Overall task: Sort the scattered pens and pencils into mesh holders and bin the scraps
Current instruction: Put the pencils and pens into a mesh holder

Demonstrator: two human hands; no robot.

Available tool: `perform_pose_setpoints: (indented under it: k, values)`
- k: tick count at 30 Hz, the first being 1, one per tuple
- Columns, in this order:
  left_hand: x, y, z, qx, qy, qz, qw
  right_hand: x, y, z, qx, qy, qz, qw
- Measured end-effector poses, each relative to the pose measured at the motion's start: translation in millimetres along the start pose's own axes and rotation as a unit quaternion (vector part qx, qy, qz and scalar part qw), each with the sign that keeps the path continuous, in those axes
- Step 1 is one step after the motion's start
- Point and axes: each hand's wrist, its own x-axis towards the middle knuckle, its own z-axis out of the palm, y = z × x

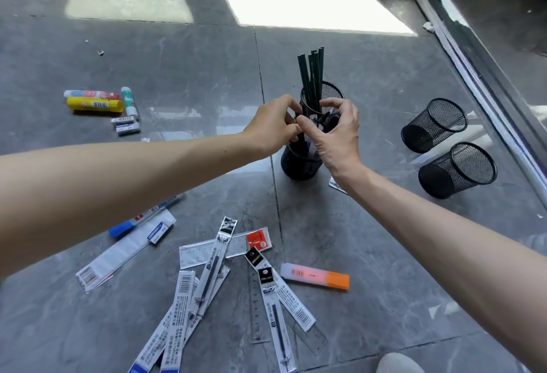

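On the grey tiled floor point(177, 61), both hands meet at the mouth of an upright black wire-mesh holder point(331, 93), where a bundle of dark green pencils point(311, 73) already stands on end, leaning slightly. The left hand point(273, 127) pinches the bundle's lower shafts, probably to steady them. The right hand point(336, 135) has its grip closed, thumb and curled fingers around a small dark item point(325, 119) that I cannot identify; it looks about to be tucked in. To the right of that holder two empty black mesh cups point(433, 125) lie on their sides, unused so far. Nearer the person than the holder, plastic-sleeved pen refills point(213, 278) and an orange highlighter point(315, 276) remain scattered, so much sorting remains.
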Motion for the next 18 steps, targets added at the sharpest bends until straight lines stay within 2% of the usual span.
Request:
perform_pose_setpoints:
  k: [3, 6, 8, 10, 12, 15, 18]
  values:
    - [-3.1, -3.7, 1.2, -0.003, 0.011, -0.005, 1.000, -0.4, 3.8, -0.8, 0.035, 0.002, 0.017, 0.999]
    - [-5.4, -9.1, 2.2, 0.011, 0.030, -0.029, 0.999, -1.0, 9.3, 0.4, 0.055, -0.017, 0.081, 0.995]
    - [-7.3, -11.7, 1.9, 0.010, 0.008, -0.070, 0.997, -3.3, 13.9, 1.2, 0.056, -0.034, 0.118, 0.991]
    - [-9.6, -13.0, 2.0, -0.012, -0.048, -0.124, 0.991, -6.7, 13.9, 1.1, 0.063, -0.033, 0.145, 0.987]
    - [-12.6, -12.5, 2.8, -0.053, -0.093, -0.168, 0.980, -9.1, 14.6, 2.6, 0.115, -0.027, 0.172, 0.978]
    - [-14.8, -8.5, 4.6, -0.125, -0.109, -0.202, 0.965, -8.5, 19.8, 5.4, 0.153, -0.041, 0.209, 0.965]
    - [-14.6, -4.4, 7.1, -0.153, -0.094, -0.215, 0.960, -2.6, 21.3, 9.6, 0.175, -0.062, 0.258, 0.948]
